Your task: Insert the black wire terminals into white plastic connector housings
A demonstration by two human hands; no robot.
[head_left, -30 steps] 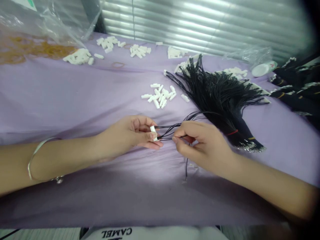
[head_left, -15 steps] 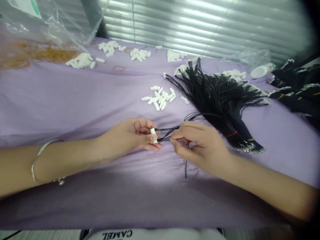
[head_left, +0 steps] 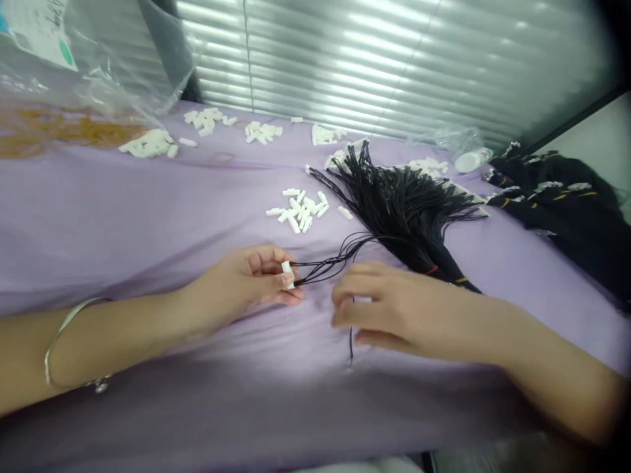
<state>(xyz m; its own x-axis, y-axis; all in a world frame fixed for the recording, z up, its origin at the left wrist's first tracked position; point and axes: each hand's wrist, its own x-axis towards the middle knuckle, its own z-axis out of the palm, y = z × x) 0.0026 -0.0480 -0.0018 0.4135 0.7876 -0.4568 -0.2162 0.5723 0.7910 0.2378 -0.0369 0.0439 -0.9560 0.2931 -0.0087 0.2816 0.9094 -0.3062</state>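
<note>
Between the thumb and fingers of my left hand [head_left: 263, 276] is a small white connector housing [head_left: 288, 274]. Several thin black wires [head_left: 325, 264] run from its right side toward a large bundle of black wires [head_left: 404, 203]. My right hand [head_left: 379, 305], slightly blurred, hovers just right of these wires with its fingers apart and nothing visible in them. One loose black wire [head_left: 351, 345] hangs down below the right hand, ending in a tiny tip on the cloth. Beyond my hands lies a small pile of white connector housings [head_left: 303, 209].
A purple cloth [head_left: 123, 210] covers the table. More white housings [head_left: 263, 131] lie in heaps along the back. Yellow-brown rubber bands [head_left: 64, 128] and a clear plastic bag [head_left: 118, 72] occupy the back left. Further black wire bundles [head_left: 566, 197] lie at right, near a white round container [head_left: 473, 159].
My right hand has let go of the black wires and opened, moving slightly down. The left hand keeps the white connector housing. The whole view has shifted a little.
</note>
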